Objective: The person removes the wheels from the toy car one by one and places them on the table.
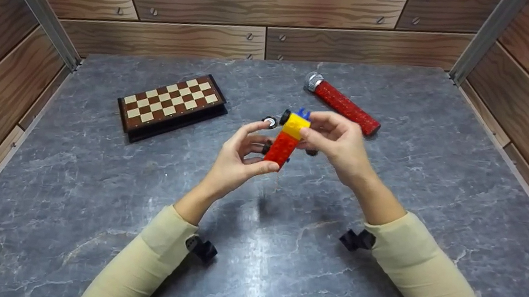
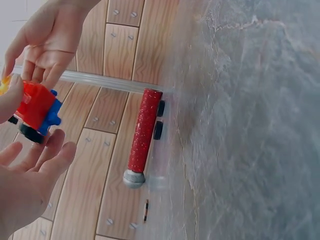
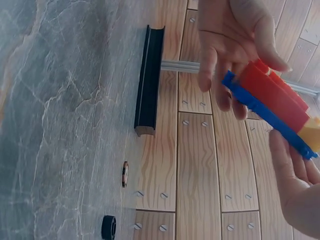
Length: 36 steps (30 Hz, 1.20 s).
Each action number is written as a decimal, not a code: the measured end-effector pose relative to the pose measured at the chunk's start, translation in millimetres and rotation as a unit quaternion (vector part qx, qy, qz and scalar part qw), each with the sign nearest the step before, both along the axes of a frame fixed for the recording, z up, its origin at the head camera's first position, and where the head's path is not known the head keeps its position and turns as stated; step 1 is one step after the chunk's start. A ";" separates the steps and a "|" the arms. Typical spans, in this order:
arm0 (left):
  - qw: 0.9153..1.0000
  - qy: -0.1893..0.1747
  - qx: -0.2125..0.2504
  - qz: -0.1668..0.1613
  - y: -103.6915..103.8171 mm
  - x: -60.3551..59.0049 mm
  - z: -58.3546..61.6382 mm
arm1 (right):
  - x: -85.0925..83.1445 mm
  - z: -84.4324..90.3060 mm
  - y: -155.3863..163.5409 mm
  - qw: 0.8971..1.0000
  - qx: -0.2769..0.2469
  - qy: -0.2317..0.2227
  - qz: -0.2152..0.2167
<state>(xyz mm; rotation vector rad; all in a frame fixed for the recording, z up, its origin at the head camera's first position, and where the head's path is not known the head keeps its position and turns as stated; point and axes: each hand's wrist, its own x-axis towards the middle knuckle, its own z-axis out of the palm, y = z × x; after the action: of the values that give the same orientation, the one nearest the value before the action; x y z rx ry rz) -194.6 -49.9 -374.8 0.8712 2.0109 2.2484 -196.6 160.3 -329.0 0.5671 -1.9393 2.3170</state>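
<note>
A toy brick vehicle [image 1: 286, 141] of red, yellow and blue bricks with black wheels is held above the middle of the table. My left hand [image 1: 264, 149] pinches its red lower end, thumb beneath and fingers behind. My right hand [image 1: 311, 131] pinches the yellow upper end. In the left wrist view the brick vehicle [image 2: 37, 112] sits between my left hand [image 2: 35, 165] below and my right hand [image 2: 47, 55] above. In the right wrist view the brick vehicle [image 3: 272, 102] shows its blue base, between my left hand [image 3: 235, 75] and my right hand [image 3: 295, 170].
A closed chessboard box [image 1: 171, 104] lies at the back left of the grey marble table [image 1: 97, 201]. A red glitter microphone [image 1: 342, 103] lies at the back right, with two loose black wheels [image 2: 159, 119] beside it. Wooden walls enclose the table.
</note>
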 end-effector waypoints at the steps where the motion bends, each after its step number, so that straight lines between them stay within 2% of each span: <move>1: 1.000 -0.007 0.004 -0.001 -0.5 -0.4 -0.3 | 0.0 0.4 0.6 1.000 -0.012 0.001 -0.005; 6: 0.999 -0.038 0.022 0.001 -2.1 -1.8 -0.6 | -0.9 -1.8 0.9 0.998 -0.065 -0.004 -0.017; 12: 0.998 -0.051 0.039 0.016 -3.1 -2.0 -0.5 | -2.4 -5.7 1.7 0.996 -0.088 -0.012 -0.006; 22: 0.998 -0.032 0.039 0.041 -8.3 -4.5 2.2 | -4.5 -8.7 6.4 0.998 -0.066 0.010 0.012; 29: 0.997 0.002 0.036 0.069 -14.9 -6.5 5.0 | -4.3 -10.6 8.2 0.999 -0.046 0.002 0.006; 36: 0.995 0.020 0.030 0.096 -19.6 -7.3 10.8 | -4.8 -13.7 10.2 1.000 -0.005 0.002 0.024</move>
<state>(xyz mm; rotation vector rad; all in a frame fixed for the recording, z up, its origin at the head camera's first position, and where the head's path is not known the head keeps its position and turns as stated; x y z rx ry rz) -201.9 -69.5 -364.0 0.7637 2.1404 2.4214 -201.4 170.5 -342.7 0.6245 -1.9315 2.3518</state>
